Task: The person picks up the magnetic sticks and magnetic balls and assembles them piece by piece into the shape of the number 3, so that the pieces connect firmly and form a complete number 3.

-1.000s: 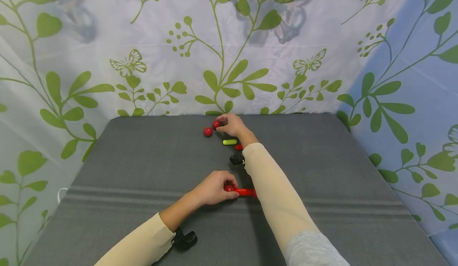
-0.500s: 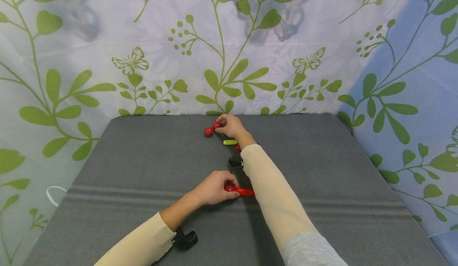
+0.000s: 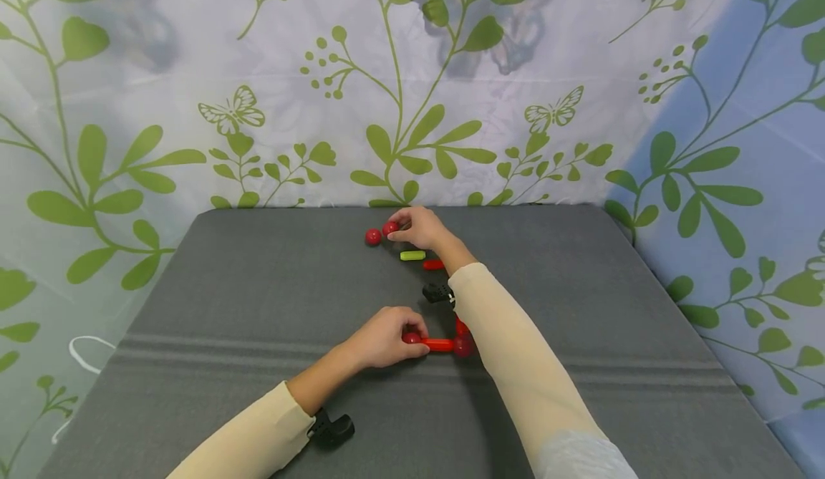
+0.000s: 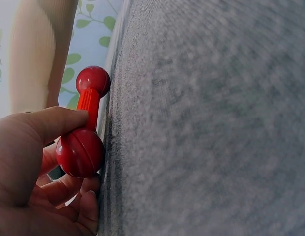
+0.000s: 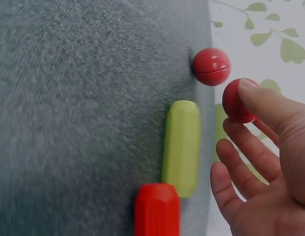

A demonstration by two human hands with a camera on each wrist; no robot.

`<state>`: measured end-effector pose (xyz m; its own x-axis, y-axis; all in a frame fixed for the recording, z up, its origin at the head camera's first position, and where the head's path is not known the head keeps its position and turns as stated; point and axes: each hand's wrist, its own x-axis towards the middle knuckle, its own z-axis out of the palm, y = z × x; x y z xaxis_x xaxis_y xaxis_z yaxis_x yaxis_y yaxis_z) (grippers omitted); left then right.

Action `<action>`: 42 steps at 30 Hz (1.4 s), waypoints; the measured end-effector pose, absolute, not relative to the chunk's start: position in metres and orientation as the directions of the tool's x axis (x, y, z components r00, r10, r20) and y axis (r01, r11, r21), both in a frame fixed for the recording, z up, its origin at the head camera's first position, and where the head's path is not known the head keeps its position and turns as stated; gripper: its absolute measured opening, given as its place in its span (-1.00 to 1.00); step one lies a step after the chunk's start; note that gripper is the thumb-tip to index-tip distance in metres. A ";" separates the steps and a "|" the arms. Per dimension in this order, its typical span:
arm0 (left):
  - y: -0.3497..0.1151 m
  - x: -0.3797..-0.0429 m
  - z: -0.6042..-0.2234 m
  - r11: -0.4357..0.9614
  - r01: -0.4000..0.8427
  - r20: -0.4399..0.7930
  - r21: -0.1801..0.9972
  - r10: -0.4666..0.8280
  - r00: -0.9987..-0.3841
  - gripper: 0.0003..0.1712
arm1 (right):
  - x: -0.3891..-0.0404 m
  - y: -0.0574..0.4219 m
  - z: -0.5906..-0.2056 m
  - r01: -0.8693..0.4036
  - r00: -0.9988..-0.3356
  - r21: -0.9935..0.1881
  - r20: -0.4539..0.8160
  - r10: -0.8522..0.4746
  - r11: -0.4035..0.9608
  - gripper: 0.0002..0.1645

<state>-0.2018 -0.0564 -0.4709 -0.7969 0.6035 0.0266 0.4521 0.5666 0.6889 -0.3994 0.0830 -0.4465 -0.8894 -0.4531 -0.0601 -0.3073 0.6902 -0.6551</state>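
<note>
At the table's middle, my left hand (image 3: 388,337) grips a red ball (image 4: 81,153) fixed to one end of a red rod (image 3: 438,345). A second red ball (image 3: 462,346) caps the rod's other end, where another red rod (image 3: 460,326) runs away from it, partly hidden by the right sleeve. Near the back edge, my right hand (image 3: 422,228) pinches a red ball (image 5: 237,101) between thumb and fingers. Just left of that lies a loose red ball (image 3: 373,237). In front of the right hand lie a yellow-green rod (image 3: 412,255) and a red rod (image 3: 434,265).
The grey cloth-covered table (image 3: 271,278) ends at a leaf-patterned curtain (image 3: 290,107) behind and at the sides. Black wrist devices (image 3: 331,429) stick out from both sleeves. A white cord (image 3: 84,354) hangs past the left edge.
The right forearm has swung slightly to the right, uncovering more of the joined balls and rods and the loose red rod. Both hands keep their holds in nearly the same places.
</note>
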 end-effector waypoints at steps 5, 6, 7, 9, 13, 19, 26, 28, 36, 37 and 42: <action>-0.058 -0.203 -0.470 0.564 0.454 0.026 0.690 0.607 -0.794 -0.94 | -0.392 0.090 -0.440 -0.336 -0.874 -0.651 -0.054 -0.483 0.681 -0.52; -0.058 -0.203 -0.470 0.563 0.453 0.026 0.691 0.607 -0.794 -0.94 | -0.390 0.091 -0.439 -0.339 -0.870 -0.652 -0.058 -0.490 0.679 -0.53; -0.058 -0.204 -0.469 0.563 0.454 0.027 0.691 0.607 -0.795 -0.94 | -0.388 0.093 -0.438 -0.341 -0.865 -0.652 -0.064 -0.498 0.677 -0.54; -0.058 -0.204 -0.469 0.567 0.452 0.025 0.689 0.605 -0.796 -0.94 | -0.384 0.096 -0.437 -0.343 -0.856 -0.651 -0.079 -0.510 0.677 -0.56; -0.059 -0.205 -0.469 0.566 0.449 0.022 0.691 0.605 -0.796 -0.94 | -0.375 0.103 -0.436 -0.359 -0.842 -0.626 -0.104 -0.530 0.693 -0.60; -0.058 -0.204 -0.468 0.570 0.438 0.014 0.695 0.598 -0.801 -0.93 | -0.365 0.112 -0.437 -0.387 -0.826 -0.584 -0.125 -0.550 0.714 -0.58; -0.058 -0.204 -0.469 0.576 0.426 0.002 0.698 0.594 -0.805 -0.94 | -0.359 0.122 -0.435 -0.406 -0.818 -0.563 -0.128 -0.561 0.720 -0.64; -0.058 -0.203 -0.469 0.576 0.425 0.000 0.698 0.594 -0.805 -0.94 | -0.358 0.124 -0.435 -0.399 -0.818 -0.563 -0.138 -0.558 0.724 -0.65; -0.059 -0.202 -0.468 0.579 0.421 -0.015 0.698 0.600 -0.800 -0.93 | -0.357 0.127 -0.439 -0.390 -0.817 -0.553 -0.161 -0.554 0.736 -0.65; -0.059 -0.201 -0.468 0.579 0.422 -0.014 0.698 0.600 -0.800 -0.93 | -0.357 0.127 -0.439 -0.386 -0.816 -0.556 -0.167 -0.554 0.736 -0.65; -0.060 -0.200 -0.468 0.575 0.420 -0.013 0.702 0.600 -0.800 -0.93 | -0.355 0.127 -0.439 -0.371 -0.815 -0.559 -0.187 -0.548 0.742 -0.66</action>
